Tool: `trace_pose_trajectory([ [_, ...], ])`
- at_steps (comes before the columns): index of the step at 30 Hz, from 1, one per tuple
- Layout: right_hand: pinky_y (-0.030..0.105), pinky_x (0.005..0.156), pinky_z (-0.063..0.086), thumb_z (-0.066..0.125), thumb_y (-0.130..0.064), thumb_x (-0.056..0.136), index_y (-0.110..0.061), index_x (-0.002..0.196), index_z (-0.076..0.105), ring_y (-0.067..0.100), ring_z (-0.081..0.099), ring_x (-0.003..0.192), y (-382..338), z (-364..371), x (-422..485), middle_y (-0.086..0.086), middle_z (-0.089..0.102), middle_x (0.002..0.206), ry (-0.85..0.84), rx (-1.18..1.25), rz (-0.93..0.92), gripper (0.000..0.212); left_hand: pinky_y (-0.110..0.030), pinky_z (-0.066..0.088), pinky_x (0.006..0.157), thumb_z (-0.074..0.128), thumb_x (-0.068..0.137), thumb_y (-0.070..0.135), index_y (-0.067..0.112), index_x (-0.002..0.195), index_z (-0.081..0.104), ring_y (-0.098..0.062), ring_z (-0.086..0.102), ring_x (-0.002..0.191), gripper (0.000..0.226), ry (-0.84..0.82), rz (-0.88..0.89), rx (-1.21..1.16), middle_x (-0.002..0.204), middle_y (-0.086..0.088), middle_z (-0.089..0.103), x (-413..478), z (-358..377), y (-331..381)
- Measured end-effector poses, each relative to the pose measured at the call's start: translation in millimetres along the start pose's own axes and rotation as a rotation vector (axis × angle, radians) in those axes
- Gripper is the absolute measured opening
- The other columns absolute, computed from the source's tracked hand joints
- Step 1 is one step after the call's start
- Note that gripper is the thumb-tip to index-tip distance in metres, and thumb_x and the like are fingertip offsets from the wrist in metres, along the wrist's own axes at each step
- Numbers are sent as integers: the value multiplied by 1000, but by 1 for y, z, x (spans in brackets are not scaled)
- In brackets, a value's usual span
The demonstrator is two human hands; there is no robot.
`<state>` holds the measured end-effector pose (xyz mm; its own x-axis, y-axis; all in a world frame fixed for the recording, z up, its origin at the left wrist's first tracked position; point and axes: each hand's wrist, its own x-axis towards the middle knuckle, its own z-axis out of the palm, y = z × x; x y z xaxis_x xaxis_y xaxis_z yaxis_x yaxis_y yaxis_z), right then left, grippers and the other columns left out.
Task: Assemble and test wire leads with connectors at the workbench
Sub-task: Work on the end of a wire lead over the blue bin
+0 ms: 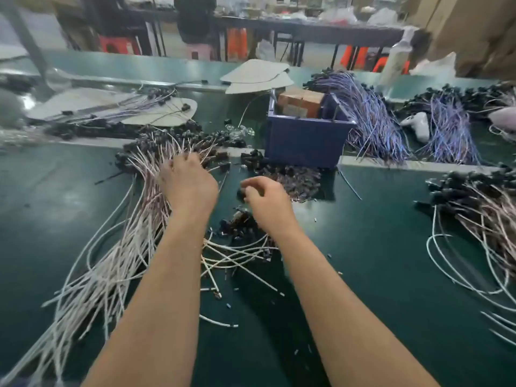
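The left hand (188,185) has its fingertips sunk out of sight among the leads (145,174). The right hand (265,202) pinches a black piece (241,194) too blurred to name. The bundle (480,216) at far right is cut off by the edge; the back benches (307,27) are smeared.

We can read no text, number, brand or sign anywhere in view. The brown cardboard boxes (301,103) in the blue bin (304,143), just right of centre in the upper half of the frame, are too blurred for us to make out any print.
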<state>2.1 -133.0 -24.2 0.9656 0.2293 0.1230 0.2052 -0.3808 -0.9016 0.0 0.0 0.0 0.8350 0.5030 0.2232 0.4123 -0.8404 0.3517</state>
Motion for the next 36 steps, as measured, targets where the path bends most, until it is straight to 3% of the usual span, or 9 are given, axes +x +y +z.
trace_pose_trajectory([
  [6,15,51,47,44,-12,93,-22,90,59,-7,58,47,0,16,10,-8,60,73,11,67,86,18,-52,17,111,51,85,6,15,124,53,-35,25,135,39,-138,-175,135,134,-14,49,5,15,-5],
  [12,39,69,53,45,-37,98,-5,84,63,13,58,65,-5,4,8,2,63,77,80,160,88,40,-39,39,90,50,96,19,15,113,63,-25,55,106,21,53,71,-176,113,-9,62,-4,0,16],
  [15,24,55,48,44,-40,99,-20,90,61,8,53,58,-16,-19,4,-2,62,78,40,482,77,28,-20,44,74,54,94,12,14,104,67,-11,58,84,17,11,332,-515,103,-1,66,-14,-20,48],
  [19,15,51,46,46,-33,99,-34,89,65,-2,60,56,-20,-71,-7,-20,65,64,294,479,-42,22,-24,48,85,56,91,15,16,105,69,-14,61,90,19,-106,597,-652,104,-3,64,-31,-27,92],
  [21,11,57,47,42,-32,101,-31,90,66,-6,59,63,-13,-96,-8,-24,63,73,416,431,-25,27,-23,46,77,52,95,20,13,107,66,-14,59,85,19,-246,627,-576,96,-1,65,-35,-17,104],
  [24,16,46,45,39,-26,103,-13,82,64,4,51,47,4,-128,-6,-4,56,60,603,804,114,34,-16,41,56,44,100,19,6,99,64,-5,54,59,24,-546,612,-609,70,5,61,-42,6,103],
  [28,15,47,49,51,-19,98,-6,80,60,5,56,45,25,-139,-10,-2,59,54,627,1115,187,24,-7,33,50,54,96,23,16,93,68,8,48,50,17,-481,524,-691,64,12,57,-43,27,89],
  [32,16,54,53,55,-12,95,-6,80,61,5,60,50,38,-108,-12,-3,65,55,360,832,255,17,-23,46,70,55,95,24,17,97,70,-10,61,76,16,-475,494,-718,76,5,65,-49,38,95],
  [36,15,52,51,56,-13,95,-11,76,60,3,57,48,39,-98,-9,-6,64,52,346,610,236,20,-29,46,76,54,95,22,23,88,67,-14,60,79,15,-423,396,-762,76,9,67,-47,45,88],
])
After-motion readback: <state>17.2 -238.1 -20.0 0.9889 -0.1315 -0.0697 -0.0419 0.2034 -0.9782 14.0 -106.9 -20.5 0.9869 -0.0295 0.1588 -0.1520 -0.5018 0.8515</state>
